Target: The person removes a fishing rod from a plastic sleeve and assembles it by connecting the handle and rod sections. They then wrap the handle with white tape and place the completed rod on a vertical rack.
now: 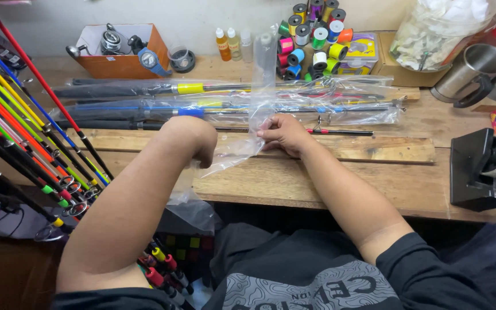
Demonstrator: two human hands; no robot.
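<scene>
On the table: clear plastic sleeve (247, 138)
Right hand (282, 134): fingers pinched on the sleeve
Left hand (201, 150): fingers hidden, grip unclear
Behind: bagged fishing rods (144, 109)

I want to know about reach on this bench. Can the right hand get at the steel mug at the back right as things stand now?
Probably yes. The right hand pinches the clear plastic sleeve, so it must let go first. Between it and the steel mug lie only low bagged rods.

The left hand (199, 150) is bent under its wrist, fingers hidden. The fishing rods (24, 132) run off the left edge; the steel mug (471, 72) is partly cut off.
</scene>
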